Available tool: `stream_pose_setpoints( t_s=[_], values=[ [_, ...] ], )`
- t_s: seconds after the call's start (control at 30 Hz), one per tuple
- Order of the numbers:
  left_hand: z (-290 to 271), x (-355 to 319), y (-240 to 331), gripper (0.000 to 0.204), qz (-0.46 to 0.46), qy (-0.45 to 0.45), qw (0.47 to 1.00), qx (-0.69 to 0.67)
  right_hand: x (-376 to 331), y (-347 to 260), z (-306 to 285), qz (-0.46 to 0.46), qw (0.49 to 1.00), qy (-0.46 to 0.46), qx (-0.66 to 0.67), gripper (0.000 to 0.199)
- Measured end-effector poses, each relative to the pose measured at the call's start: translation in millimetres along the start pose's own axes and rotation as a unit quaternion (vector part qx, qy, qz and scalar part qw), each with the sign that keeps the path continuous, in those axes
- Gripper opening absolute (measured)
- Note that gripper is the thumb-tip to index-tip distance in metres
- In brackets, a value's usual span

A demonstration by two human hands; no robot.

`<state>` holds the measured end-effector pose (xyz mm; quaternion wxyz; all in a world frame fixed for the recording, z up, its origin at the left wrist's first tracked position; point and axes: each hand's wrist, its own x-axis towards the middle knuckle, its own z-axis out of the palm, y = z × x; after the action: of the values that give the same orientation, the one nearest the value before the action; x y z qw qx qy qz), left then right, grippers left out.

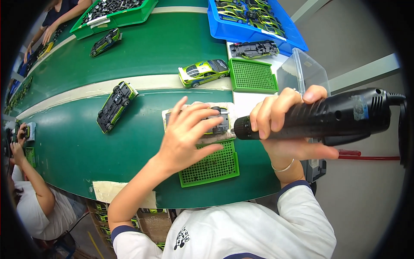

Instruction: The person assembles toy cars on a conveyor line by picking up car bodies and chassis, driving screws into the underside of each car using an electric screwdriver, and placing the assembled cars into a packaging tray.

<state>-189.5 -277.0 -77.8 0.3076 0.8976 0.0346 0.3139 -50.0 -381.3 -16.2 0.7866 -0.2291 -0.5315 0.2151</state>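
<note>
Closest to the body, a green perforated tray is set on the green table, partly covered by the left hand. That hand is held palm down with its fingers spread and loose over an overturned toy car, which is laid on a pale pad; whether the car is touched cannot be told. A black power screwdriver is grasped by the right hand, its fingers wrapped around the body, and its nose is pointed left, just beside the car. Farther off, another overturned car is seen to the left, and an upright green car is placed beside a second green tray. Beyond these, more cars are held in a blue bin, and black parts are heaped in a green bin.
</note>
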Motion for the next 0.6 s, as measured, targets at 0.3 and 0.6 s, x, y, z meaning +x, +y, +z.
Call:
stream_pose_setpoints(
  t_s=[0.3,0.6],
  values=[
    [17,5,9,0.013,0.010,0.033,0.999,0.030,1,-14,4,0.005,0.998,0.001,-0.068,0.080],
    [15,6,14,0.012,-0.001,0.023,0.999,0.027,0,-14,-2,-0.008,0.999,-0.015,-0.046,0.080]
  ],
)
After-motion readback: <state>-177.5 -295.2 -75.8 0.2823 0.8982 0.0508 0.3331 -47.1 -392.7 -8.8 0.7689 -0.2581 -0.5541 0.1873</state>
